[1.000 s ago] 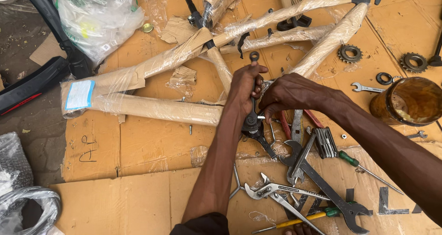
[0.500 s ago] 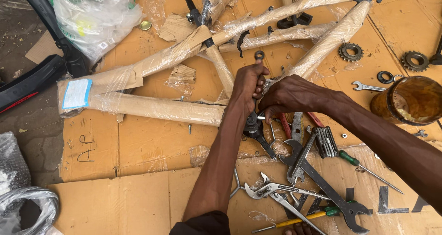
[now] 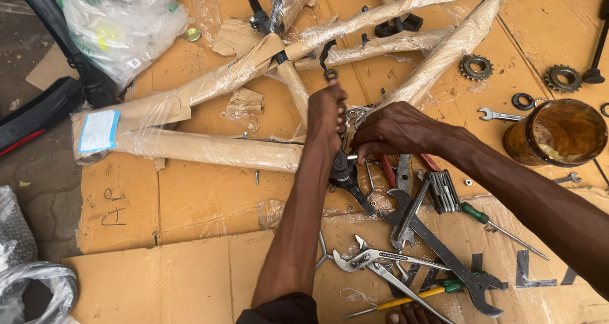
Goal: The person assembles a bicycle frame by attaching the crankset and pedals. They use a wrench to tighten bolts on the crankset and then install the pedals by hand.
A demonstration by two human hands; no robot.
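Flattened cardboard sheets (image 3: 190, 203), possibly concrete floor (image 3: 38, 171), daylight

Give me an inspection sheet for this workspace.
Surface: flattened cardboard on the ground.
Job's things: wrapped bike frame; left hand grips a tool at its joint, right hand beside it.
Clutter: pliers, spanner, screwdriver, two sprockets, brown jar.
Fingers: both hands closed around the work.
Cables: nothing seen.
Surroundings: plastic bag, black parts at left.

Pale-blue label (image 3: 98, 131) — wrapped tube's left end
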